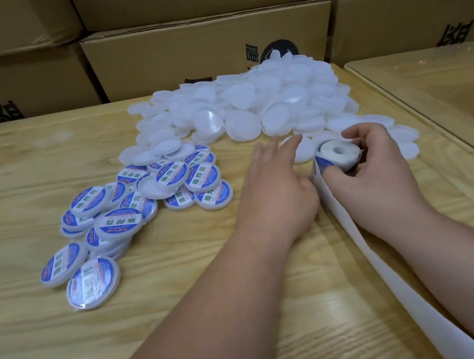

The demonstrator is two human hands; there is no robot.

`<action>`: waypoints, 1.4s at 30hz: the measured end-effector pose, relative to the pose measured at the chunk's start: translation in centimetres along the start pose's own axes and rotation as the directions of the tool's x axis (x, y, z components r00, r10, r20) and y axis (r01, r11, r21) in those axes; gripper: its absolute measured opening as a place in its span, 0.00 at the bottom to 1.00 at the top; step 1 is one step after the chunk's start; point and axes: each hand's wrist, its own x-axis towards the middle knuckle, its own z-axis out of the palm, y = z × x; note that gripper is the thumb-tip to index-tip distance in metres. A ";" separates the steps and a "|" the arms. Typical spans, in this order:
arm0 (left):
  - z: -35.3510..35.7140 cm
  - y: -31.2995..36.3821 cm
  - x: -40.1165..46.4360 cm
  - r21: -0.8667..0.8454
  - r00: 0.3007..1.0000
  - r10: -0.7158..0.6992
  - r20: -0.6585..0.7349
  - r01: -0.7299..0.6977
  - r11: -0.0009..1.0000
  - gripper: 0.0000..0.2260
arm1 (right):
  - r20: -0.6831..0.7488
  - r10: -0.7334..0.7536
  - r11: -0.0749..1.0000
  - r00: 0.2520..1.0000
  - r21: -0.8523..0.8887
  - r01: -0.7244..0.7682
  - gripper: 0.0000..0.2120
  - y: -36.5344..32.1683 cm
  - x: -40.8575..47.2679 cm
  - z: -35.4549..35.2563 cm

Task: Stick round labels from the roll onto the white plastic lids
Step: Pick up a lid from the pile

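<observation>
Peeling the next round blue label off the small white roll (pixel 339 154) beside the heap of plain white plastic lids (pixel 252 106).

Best to lift the label by its edge and centre it on a lid before pressing. The right hand (pixel 372 165) grips the roll, thumb on the blue label (pixel 323 163); the left hand (pixel 273 186) lies open, fingers straight, tips touching a bare lid (pixel 302 151) on the wooden tabletop (pixel 183 279).

The right hand (pixel 371 159) grips the label roll (pixel 339 154), its white backing strip (pixel 373 254) trailing toward the person. The left hand (pixel 273 186), fingers straight, reaches a plain white lid (pixel 302 151) beside it; labelled lids (pixel 141 206) lie to its left on the table (pixel 187 309).
</observation>
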 end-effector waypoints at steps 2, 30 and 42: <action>0.6 -0.1 0.9 0.136 0.997 -0.072 0.024 0.068 0.988 0.33 | -0.010 -0.004 1.000 1.000 -0.005 0.004 0.22 0.0 0.1 -0.1; 1.9 -0.9 8.4 0.223 0.989 0.082 0.125 -0.108 0.969 0.26 | -0.044 0.041 0.999 0.998 -0.010 -0.042 0.21 0.2 0.2 -0.2; 0.3 0.2 3.2 0.202 0.978 0.111 0.178 -0.147 0.968 0.30 | 0.021 0.080 0.996 0.997 0.030 -0.080 0.22 -0.3 -0.7 -1.4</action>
